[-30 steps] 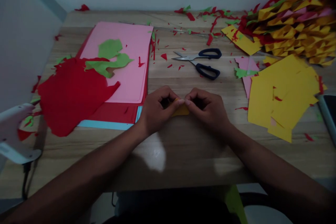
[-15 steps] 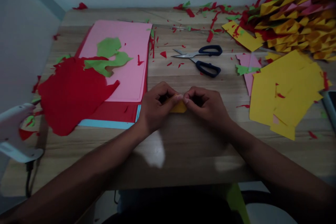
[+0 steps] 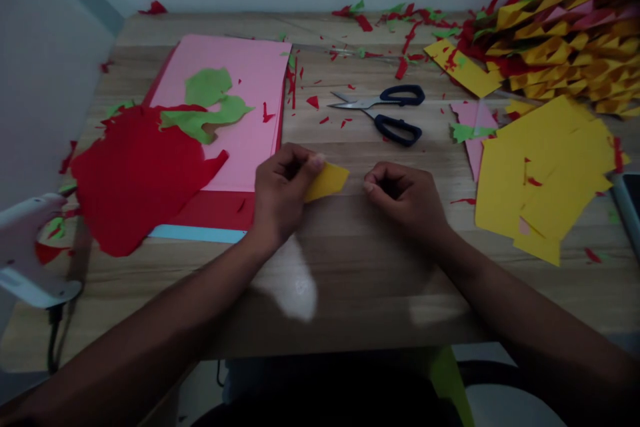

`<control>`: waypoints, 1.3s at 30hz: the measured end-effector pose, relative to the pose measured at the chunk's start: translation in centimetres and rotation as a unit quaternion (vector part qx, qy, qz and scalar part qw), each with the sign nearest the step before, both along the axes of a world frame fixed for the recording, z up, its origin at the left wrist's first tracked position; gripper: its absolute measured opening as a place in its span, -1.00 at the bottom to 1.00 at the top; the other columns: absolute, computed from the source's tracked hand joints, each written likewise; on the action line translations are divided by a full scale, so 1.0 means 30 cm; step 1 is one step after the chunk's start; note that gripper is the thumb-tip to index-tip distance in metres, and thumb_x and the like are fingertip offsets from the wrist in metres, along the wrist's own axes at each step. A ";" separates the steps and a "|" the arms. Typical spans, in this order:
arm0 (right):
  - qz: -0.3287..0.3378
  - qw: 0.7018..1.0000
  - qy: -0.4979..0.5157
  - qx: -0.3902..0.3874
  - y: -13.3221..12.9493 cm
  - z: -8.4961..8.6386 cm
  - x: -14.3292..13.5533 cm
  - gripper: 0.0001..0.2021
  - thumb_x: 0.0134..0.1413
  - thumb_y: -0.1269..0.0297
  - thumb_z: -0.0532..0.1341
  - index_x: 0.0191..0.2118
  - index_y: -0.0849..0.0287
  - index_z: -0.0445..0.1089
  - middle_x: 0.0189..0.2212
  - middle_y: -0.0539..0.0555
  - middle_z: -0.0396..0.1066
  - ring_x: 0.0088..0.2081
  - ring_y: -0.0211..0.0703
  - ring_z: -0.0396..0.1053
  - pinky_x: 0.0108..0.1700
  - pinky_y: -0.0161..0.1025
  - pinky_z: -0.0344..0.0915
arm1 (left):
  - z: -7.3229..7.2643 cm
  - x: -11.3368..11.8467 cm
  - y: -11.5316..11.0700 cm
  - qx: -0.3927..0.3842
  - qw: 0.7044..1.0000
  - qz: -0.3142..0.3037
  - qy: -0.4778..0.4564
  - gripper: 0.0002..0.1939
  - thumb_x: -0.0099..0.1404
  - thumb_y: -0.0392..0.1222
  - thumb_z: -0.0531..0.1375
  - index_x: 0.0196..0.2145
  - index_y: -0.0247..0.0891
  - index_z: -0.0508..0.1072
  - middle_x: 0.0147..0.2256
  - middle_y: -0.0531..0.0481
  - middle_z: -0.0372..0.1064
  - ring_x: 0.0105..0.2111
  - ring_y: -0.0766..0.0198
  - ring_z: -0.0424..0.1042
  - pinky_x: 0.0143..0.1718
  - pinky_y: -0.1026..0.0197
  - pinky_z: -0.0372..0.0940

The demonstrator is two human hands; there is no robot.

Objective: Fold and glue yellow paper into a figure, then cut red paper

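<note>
My left hand pinches the yellow piece; a gap parts its edge from my closed right hand.

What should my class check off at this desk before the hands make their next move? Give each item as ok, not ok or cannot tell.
1. Yellow piece gripped: ok, pinched in the left hand.
2. Right hand apart from the yellow piece: ok, there is a gap between them.
3. Right hand empty: cannot tell, its curled fingers could hide something small.
4. Scissors closed: not ok, the blades are parted.
5. Area by the scissors free of scraps: not ok, red scraps lie near the blades.
6. White corded device off: cannot tell.
</note>
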State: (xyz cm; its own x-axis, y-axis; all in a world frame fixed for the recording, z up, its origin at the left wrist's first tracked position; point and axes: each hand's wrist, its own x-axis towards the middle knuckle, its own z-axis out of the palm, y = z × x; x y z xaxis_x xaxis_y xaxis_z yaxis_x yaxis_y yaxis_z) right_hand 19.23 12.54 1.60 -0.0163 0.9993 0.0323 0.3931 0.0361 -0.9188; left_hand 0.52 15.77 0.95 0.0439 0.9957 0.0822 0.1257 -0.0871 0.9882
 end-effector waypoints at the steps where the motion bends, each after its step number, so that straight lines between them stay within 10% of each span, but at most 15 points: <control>1: -0.009 1.000 0.015 0.006 -0.001 0.000 0.000 -0.90 0.03 0.30 0.25 -0.46 0.15 0.35 -0.55 -0.06 0.32 -0.50 -0.29 0.21 -0.44 -0.30 0.12 | 0.003 0.002 -0.003 0.002 1.000 -0.022 0.004 -0.80 0.23 -0.09 0.30 -0.45 -0.23 0.42 -0.46 0.08 0.34 -0.43 0.34 0.30 -0.42 0.29 0.24; 12: 0.049 0.998 0.041 0.030 -0.001 -0.006 -0.027 -0.88 0.09 0.27 0.24 -0.42 0.15 0.36 -0.51 -0.05 0.30 -0.47 -0.29 0.21 -0.43 -0.30 0.12 | 0.013 0.017 -0.025 0.048 0.991 -0.119 0.040 -0.79 0.21 -0.09 0.34 -0.49 -0.25 0.51 -0.48 0.03 0.42 -0.43 0.32 0.38 -0.37 0.25 0.27; 26: 0.009 0.999 0.028 0.015 0.010 -0.008 -0.017 -0.90 0.04 0.31 0.23 -0.46 0.14 0.33 -0.52 -0.04 0.33 -0.46 -0.27 0.24 -0.40 -0.28 0.16 | 0.002 0.007 -0.003 -0.007 0.999 0.028 -0.040 -0.85 0.19 -0.16 0.31 -0.43 -0.22 0.42 -0.42 0.09 0.41 -0.39 0.35 0.39 -0.34 0.29 0.33; 39: 0.015 0.998 0.060 0.024 0.018 -0.020 -0.025 -0.80 0.12 0.12 0.27 -0.37 0.13 0.35 -0.50 -0.05 0.31 -0.46 -0.27 0.23 -0.41 -0.30 0.16 | 0.009 0.008 -0.005 0.033 0.990 -0.125 0.056 -0.84 0.23 -0.12 0.28 -0.40 -0.24 0.43 -0.41 0.04 0.39 -0.40 0.33 0.37 -0.35 0.27 0.28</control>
State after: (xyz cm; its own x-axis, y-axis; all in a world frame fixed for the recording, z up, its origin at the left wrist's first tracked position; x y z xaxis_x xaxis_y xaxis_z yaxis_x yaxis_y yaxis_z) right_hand 18.50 13.09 0.99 -0.0393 0.9957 0.0843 0.2775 0.0919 -0.9563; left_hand 0.77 15.61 1.21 0.2999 0.9455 0.1270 0.2009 -0.1928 0.9605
